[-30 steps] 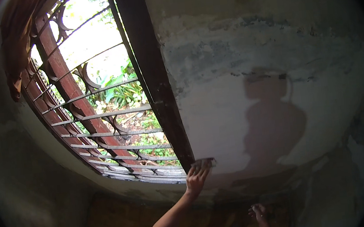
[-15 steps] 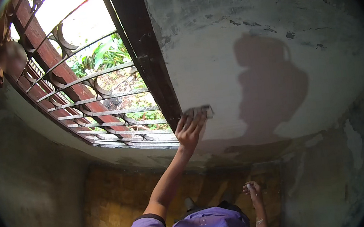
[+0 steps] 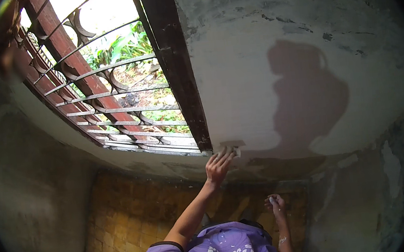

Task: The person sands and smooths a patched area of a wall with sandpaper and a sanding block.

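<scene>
My left hand reaches up against the wall, just right of the window frame's lower corner. Its fingers are closed on a small flat pale piece, pressed to the plaster; the fingers hide most of it, so I cannot tell its kind. The wall around it is smooth and pale, with rougher grey plaster above. Lower down, my right hand hangs over the floor, apart from the wall. Its fingers are curled, with a whitish spot by the thumb; what they hold, if anything, is not clear. White smears mark that forearm.
A dark wooden window frame with a metal grille stands at the left, plants showing outside. My shadow falls on the wall. Below lies a yellow-brown tiled floor. Another wall rises at the right.
My left hand has slid down the wall with the flat piece, from beside the window frame to its lower corner. My right hand stays low, still curled. The view has shifted slightly.
</scene>
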Action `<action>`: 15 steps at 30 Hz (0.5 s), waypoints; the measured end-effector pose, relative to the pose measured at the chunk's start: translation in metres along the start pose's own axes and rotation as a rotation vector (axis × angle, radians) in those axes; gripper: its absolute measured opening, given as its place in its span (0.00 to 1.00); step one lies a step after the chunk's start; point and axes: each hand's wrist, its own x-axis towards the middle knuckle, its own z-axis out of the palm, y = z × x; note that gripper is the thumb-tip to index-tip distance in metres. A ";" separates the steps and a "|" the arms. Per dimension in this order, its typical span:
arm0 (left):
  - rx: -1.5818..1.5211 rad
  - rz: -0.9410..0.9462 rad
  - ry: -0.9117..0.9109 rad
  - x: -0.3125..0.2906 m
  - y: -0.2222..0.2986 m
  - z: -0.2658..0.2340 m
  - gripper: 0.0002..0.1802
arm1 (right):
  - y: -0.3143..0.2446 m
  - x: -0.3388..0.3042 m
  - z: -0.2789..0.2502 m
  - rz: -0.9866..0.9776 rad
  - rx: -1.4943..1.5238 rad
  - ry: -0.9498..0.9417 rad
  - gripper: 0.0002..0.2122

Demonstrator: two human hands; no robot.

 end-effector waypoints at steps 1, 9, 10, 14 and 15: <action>0.035 0.001 0.113 0.020 0.003 -0.013 0.16 | -0.003 0.002 0.001 0.000 0.001 -0.001 0.07; 0.163 -0.005 0.209 0.011 -0.034 0.029 0.14 | 0.003 0.011 0.003 0.042 -0.040 -0.101 0.07; 0.165 -0.020 0.186 0.006 -0.034 0.035 0.14 | 0.005 0.013 0.000 0.041 -0.050 -0.107 0.07; 0.182 -0.041 0.014 -0.019 -0.029 0.052 0.14 | 0.013 0.027 -0.012 0.026 -0.075 -0.131 0.06; 0.213 -0.160 -0.239 -0.041 -0.031 0.058 0.15 | 0.014 0.031 -0.016 0.006 -0.089 -0.155 0.06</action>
